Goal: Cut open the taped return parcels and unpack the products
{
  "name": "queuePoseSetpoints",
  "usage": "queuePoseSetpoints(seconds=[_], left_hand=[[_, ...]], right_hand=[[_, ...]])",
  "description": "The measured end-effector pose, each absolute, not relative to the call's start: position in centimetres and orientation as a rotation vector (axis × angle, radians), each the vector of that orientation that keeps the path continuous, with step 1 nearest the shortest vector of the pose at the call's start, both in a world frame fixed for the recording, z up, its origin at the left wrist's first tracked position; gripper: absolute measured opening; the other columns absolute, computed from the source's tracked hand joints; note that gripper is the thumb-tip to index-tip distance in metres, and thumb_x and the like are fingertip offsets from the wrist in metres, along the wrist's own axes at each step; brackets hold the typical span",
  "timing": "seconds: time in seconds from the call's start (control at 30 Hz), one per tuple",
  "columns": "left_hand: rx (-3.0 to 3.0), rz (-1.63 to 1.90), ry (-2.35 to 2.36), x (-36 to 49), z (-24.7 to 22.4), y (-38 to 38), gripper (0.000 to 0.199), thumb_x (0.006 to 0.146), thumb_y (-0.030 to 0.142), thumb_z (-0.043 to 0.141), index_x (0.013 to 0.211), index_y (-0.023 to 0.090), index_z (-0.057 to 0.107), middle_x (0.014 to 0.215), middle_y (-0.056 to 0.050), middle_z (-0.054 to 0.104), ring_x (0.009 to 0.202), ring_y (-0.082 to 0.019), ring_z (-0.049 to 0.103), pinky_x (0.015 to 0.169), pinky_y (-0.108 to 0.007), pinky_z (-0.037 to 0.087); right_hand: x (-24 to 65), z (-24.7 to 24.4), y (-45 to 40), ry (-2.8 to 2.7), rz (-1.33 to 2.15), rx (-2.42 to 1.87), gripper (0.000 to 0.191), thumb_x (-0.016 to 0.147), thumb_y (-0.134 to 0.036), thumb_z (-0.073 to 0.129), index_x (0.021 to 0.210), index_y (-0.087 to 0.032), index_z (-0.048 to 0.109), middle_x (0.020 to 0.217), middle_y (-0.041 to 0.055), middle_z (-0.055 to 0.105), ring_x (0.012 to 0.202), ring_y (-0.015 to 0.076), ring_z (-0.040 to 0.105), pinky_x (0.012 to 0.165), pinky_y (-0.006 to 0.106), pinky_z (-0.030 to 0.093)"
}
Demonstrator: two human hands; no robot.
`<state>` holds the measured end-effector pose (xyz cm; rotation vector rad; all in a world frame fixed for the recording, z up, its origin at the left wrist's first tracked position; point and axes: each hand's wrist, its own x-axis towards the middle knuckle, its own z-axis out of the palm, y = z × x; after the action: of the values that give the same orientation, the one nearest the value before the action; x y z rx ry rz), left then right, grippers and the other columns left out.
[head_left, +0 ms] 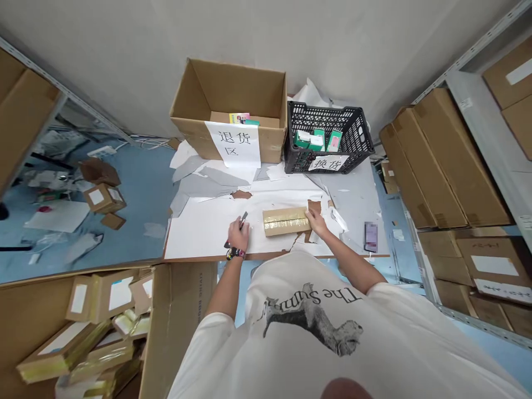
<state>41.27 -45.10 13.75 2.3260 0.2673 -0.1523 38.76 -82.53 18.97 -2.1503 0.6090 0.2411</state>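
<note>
A small cardboard box (286, 221), wrapped in yellowish clear tape, lies flat on the white-covered table (199, 233). My right hand (317, 223) grips its right end, fingers on top and along the side. To the left of the box, apart from it, my left hand (238, 235) is closed around a utility knife (244, 217); its tip points up and away from me. A dark wristband sits on that wrist.
Behind stand a large open carton (191, 133) and a black plastic crate (299, 162) holding green-and-white boxes (334, 141). A phone (371, 237) lies at the right. Lower left, a big carton (166, 321) holds several taped parcels (62, 346). Shelves with cartons (449, 160) flank the right.
</note>
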Motion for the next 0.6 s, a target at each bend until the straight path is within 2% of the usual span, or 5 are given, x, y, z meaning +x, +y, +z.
queuePoseSetpoints(seconds=[0.13, 0.27, 0.37, 0.47, 0.6], left_hand=[[2.204, -0.491, 0.031, 41.6, 16.1, -50.0, 0.057, 0.114, 0.059, 0.052, 0.153, 0.023, 0.074, 0.131, -0.015, 0.083, 0.116, -0.033, 0.078, 0.101, -0.040, 0.057], [2.307, -0.550, 0.062, 41.8, 17.3, -52.3, 0.056, 0.113, 0.061, 0.052, 0.144, 0.024, 0.079, 0.114, -0.016, 0.086, 0.118, -0.040, 0.079, 0.102, -0.046, 0.056], [2.066, -0.361, 0.007, 41.1, 17.2, -52.0, 0.057, 0.108, 0.047, 0.060, 0.161, 0.025, 0.066, 0.135, -0.015, 0.082, 0.134, -0.035, 0.075, 0.113, -0.047, 0.056], [1.751, -0.183, -0.020, 39.9, 16.3, -51.5, 0.067, 0.102, 0.031, 0.059, 0.169, 0.025, 0.054, 0.161, -0.014, 0.069, 0.156, -0.028, 0.062, 0.126, -0.046, 0.052], [1.753, -0.202, 0.118, 38.8, 14.8, -51.1, 0.050, 0.104, 0.026, 0.050, 0.151, 0.025, 0.064, 0.149, -0.011, 0.076, 0.146, -0.025, 0.069, 0.125, -0.046, 0.055]], right_hand=[[38.5, 17.6, -82.0, 0.616, 0.284, -2.032, 0.067, 0.110, -0.068, 0.044, 0.140, -0.020, 0.080, 0.144, 0.0134, 0.081, 0.141, 0.0342, 0.071, 0.126, 0.050, 0.051], [37.9, 17.9, -81.5, 0.611, 0.256, -1.994, 0.063, 0.108, -0.063, 0.046, 0.137, -0.018, 0.080, 0.142, 0.0152, 0.081, 0.138, 0.0358, 0.072, 0.125, 0.054, 0.053], [37.2, 18.5, -82.0, 0.490, 0.137, -1.855, 0.064, 0.100, -0.055, 0.058, 0.152, -0.020, 0.072, 0.154, 0.0135, 0.076, 0.145, 0.0325, 0.068, 0.129, 0.051, 0.050], [36.2, 18.5, -82.6, 0.436, 0.034, -1.658, 0.074, 0.091, -0.050, 0.066, 0.161, -0.025, 0.066, 0.165, 0.0113, 0.068, 0.155, 0.0300, 0.063, 0.132, 0.049, 0.047], [35.1, 17.1, -82.5, 0.616, 0.162, -1.670, 0.062, 0.093, -0.060, 0.063, 0.139, -0.023, 0.079, 0.148, 0.0156, 0.079, 0.141, 0.0348, 0.073, 0.123, 0.053, 0.054]])
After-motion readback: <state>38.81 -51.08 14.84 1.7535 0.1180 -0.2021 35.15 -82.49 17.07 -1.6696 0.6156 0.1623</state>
